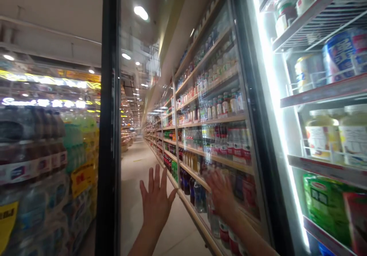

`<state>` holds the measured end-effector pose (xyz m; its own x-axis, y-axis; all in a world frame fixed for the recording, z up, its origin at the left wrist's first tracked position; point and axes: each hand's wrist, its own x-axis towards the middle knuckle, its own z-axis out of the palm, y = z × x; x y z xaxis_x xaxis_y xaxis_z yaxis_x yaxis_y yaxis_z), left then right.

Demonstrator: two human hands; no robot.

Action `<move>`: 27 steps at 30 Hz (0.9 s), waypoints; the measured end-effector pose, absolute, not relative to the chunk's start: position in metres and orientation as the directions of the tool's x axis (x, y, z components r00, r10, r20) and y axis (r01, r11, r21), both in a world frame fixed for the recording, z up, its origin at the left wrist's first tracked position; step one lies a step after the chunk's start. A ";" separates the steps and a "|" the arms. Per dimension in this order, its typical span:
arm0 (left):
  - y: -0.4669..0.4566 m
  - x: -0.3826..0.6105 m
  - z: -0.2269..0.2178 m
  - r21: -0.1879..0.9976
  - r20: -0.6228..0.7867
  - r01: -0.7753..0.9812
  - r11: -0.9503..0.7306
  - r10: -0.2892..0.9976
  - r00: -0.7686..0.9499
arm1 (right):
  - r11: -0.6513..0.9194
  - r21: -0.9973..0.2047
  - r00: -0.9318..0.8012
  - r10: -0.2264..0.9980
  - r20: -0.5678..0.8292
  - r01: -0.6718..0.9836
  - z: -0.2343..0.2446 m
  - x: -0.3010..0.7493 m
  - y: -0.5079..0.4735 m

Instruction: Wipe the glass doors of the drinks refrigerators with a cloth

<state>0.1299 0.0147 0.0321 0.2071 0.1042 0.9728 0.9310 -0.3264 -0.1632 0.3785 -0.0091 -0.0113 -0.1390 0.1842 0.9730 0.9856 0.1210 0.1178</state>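
Right up front, low in the centre of the frame, was the left hand [155, 200], back to the camera, its fingers [156, 177] fanned wide and grasping nothing; and there, just right of it, the right hand [222, 194], smeared by blur, its fingers loosely spread too, with no object to be made out in them. Both faced the glass door [186, 106], and this was the line that counted: the pane lay straight ahead, beyond the fingertips, filling the middle of the frame, its long axis running upright from top to bottom. Touching or just short of the glass? The view couldn't settle it. Look at the edges, though: the left hand was the nearer to the black bar [108, 118] at left of centre, while the right hand sat closer to the dark frame [259, 106] leaning down the right side. Past that frame blazed a light strip [275, 99], then the cooler shelves [323, 89] on the right, a green pack [323, 202] low among them, well apart from the left hand. Away at the left edge, stacked bottles [31, 164] stood outside the pane.
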 end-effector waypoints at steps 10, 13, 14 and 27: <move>0.019 0.124 0.043 -0.219 0.966 0.933 -0.286 0.068 0.248 | 0.158 0.212 -0.239 0.173 0.956 0.964 0.047 0.364 -0.004; 0.021 0.121 0.056 -0.213 0.967 0.933 -0.291 0.072 0.243 | 0.060 0.007 -0.013 0.101 0.995 0.998 0.058 0.379 -0.007; 0.022 0.121 0.060 -0.205 0.969 0.934 -0.292 0.076 0.237 | 0.023 -0.136 0.134 0.042 0.990 0.991 0.063 0.383 -0.007; 0.026 0.120 0.095 -0.220 0.972 0.923 -0.317 0.010 0.235 | -0.109 -0.280 0.284 0.025 0.959 0.954 0.107 0.387 -0.008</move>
<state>0.1196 0.0264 0.0951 0.2350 0.0105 0.9720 0.9228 -0.3166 -0.2197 0.3873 -0.0083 0.1072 0.2837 0.0248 0.9586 0.9539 -0.1090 -0.2795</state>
